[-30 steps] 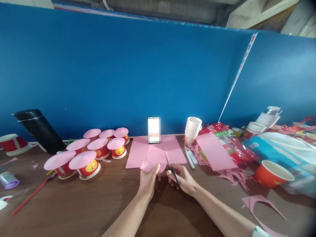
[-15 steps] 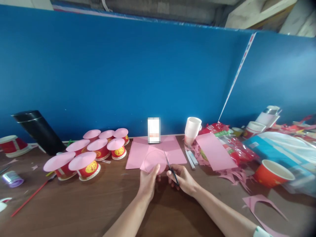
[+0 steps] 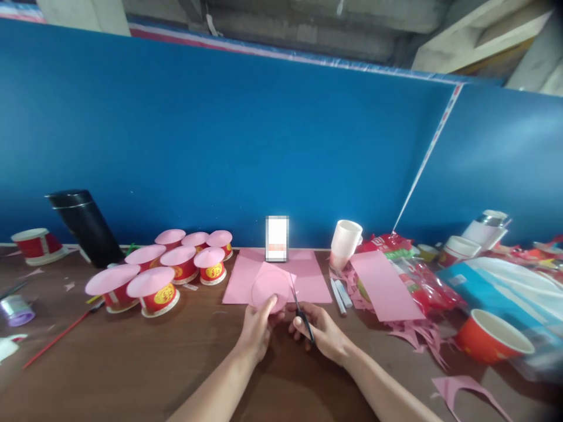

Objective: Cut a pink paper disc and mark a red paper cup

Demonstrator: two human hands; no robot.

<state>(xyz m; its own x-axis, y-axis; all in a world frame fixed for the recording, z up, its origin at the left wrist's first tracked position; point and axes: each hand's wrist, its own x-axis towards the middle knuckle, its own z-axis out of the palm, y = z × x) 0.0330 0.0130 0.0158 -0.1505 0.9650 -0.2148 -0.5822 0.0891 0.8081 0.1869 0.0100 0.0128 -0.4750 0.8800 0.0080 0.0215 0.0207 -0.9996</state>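
My left hand (image 3: 258, 326) pinches the near edge of a pink paper piece (image 3: 271, 286) with a circle drawn on it, held just above the brown table (image 3: 145, 363). My right hand (image 3: 323, 332) grips black-handled scissors (image 3: 299, 308), whose blades point up along the right edge of that paper. Flat pink sheets (image 3: 310, 278) lie on the table right behind the held piece.
Several red cups with pink paper tops (image 3: 153, 290) stand at the left, with a black flask (image 3: 85, 225) behind. A white cup stack (image 3: 345, 240), markers (image 3: 341, 293), a pink sheet (image 3: 380, 275), scraps, bags and an orange bowl (image 3: 488, 337) crowd the right. A blue partition (image 3: 264, 146) backs the table.
The camera tilted up slightly, so the scene sits lower. Both hands shifted a little left and nearer with the paper and scissors; the grips are unchanged.
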